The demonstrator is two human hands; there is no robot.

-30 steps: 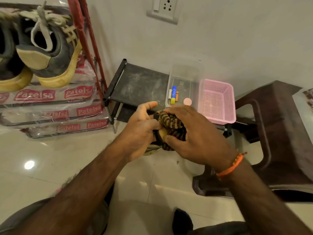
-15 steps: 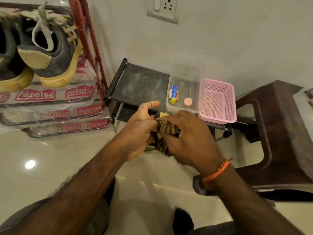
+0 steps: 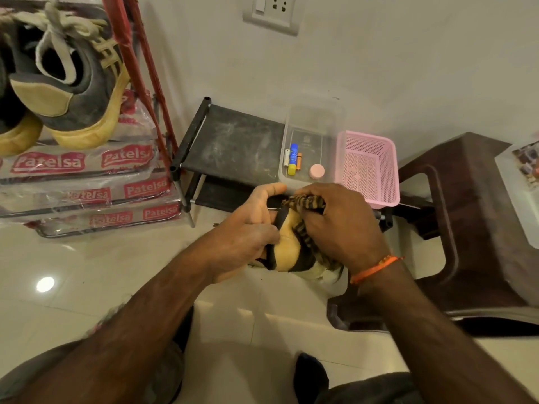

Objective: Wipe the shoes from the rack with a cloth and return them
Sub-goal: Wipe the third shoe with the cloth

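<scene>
Both hands work a shoe (image 3: 287,249) with a striped cloth (image 3: 303,203), just in front of the low black shelf (image 3: 233,144).

The left hand (image 3: 248,231) grips the shoe by its black-edged opening, fingers curled round it and thumb stretched across the top — the yellow inside shows between the two hands. The right hand (image 3: 341,225), an orange band (image 3: 376,268) on its wrist, bunches the cloth in curled fingers and presses it on the shoe's far side. On the shelf stand a clear box (image 3: 312,123) and, to its right, a pink basket (image 3: 370,167). Left of the shelf, a grey-and-yellow sneaker (image 3: 75,91) sits on the red rack (image 3: 137,68).
</scene>
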